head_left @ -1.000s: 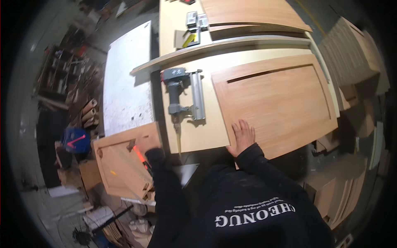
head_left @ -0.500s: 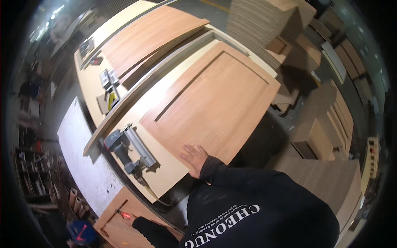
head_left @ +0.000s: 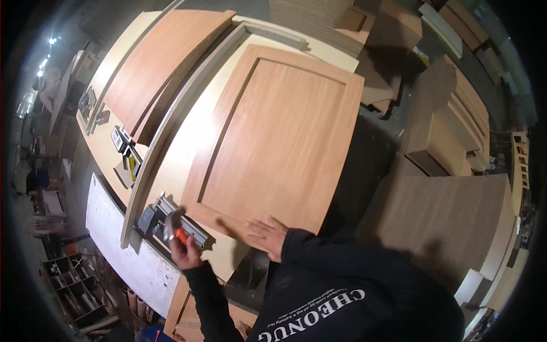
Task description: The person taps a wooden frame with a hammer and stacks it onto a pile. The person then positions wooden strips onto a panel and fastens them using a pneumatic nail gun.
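Head view: left hand [head_left: 183,251] has come up from the lower panel it reached for earlier and now sits at the nail gun [head_left: 168,223] on the desk [head_left: 188,148], fingers closed on a small tool with an orange part [head_left: 180,235], just beside the gun body. Right hand [head_left: 268,236] stays flat, fingers spread open on the near edge of the wooden door panel [head_left: 273,142], as before; the camera has swung right, so the panel now fills mid-frame.

Left hand [head_left: 185,251] gripping red-handled tool [head_left: 178,235] beside nail gun [head_left: 165,221]; right hand [head_left: 268,236] flat on wooden panel door [head_left: 279,137].
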A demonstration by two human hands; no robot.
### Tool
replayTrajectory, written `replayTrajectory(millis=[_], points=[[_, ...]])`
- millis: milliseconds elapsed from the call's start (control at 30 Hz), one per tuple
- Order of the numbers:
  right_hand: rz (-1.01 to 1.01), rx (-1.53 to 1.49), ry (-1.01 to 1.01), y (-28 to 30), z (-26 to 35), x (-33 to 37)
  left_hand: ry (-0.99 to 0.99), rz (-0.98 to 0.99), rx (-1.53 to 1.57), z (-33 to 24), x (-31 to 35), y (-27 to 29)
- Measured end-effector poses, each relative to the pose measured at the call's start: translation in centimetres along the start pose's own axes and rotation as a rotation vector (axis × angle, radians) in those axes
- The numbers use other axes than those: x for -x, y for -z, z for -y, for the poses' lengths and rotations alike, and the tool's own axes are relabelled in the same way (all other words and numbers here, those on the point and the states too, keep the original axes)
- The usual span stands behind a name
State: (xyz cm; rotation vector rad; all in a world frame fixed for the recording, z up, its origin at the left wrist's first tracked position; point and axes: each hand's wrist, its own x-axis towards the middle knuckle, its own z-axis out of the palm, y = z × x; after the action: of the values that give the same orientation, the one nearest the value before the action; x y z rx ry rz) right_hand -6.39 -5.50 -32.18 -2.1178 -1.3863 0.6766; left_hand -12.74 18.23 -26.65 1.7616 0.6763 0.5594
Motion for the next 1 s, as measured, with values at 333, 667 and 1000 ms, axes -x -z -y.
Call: replayTrajectory(millis=[333,667,1000], points=[[-0.14,0.126,-0.284,1.5,-0.5,7.2,0.234,0.824,-0.266,-0.9,0.4,-5.9],[-0.338,0.091,-0.509,1.4,0.0,10.0,0.183,1.019,-0.608,-1.1,-2.7,-11.1],[-0.396,0.072,-0.54,-0.8,-0.4,9.9,-0.009,1.122,-0.626,-1.9,-3.8,-15.1]])
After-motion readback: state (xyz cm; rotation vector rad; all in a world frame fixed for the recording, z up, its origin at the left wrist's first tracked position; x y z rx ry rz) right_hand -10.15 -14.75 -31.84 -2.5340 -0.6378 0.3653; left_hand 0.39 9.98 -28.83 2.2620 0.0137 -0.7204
